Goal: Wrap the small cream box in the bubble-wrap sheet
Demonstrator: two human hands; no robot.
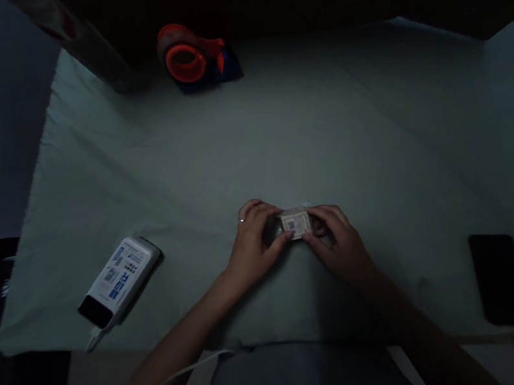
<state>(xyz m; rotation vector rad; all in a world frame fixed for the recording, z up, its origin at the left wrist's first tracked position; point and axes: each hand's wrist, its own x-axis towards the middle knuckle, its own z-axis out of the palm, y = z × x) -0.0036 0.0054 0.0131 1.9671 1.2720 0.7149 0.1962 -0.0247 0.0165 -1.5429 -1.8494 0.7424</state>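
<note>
Cloth (pixel 249 148) of pale grey-green lies spread beneath the work; near its front edge is a small pale rectangular box (pixel 296 224) with a printed face, between both hands; the left hand (pixel 252 239), a silver-coloured ring (pixel 241 221) on one finger, holds its left side, and the right hand (pixel 339 241) holds its right; dim light makes it hard to tell whether it rests or is slightly raised; a white blue-printed pack (pixel 121 277) lies left, a flat black phone (pixel 500 280) right, an orange-and-blue tape dispenser (pixel 186 63) at the far side.

dim light falls on the cloth (pixel 276 130), near-black shadow beyond.
</note>
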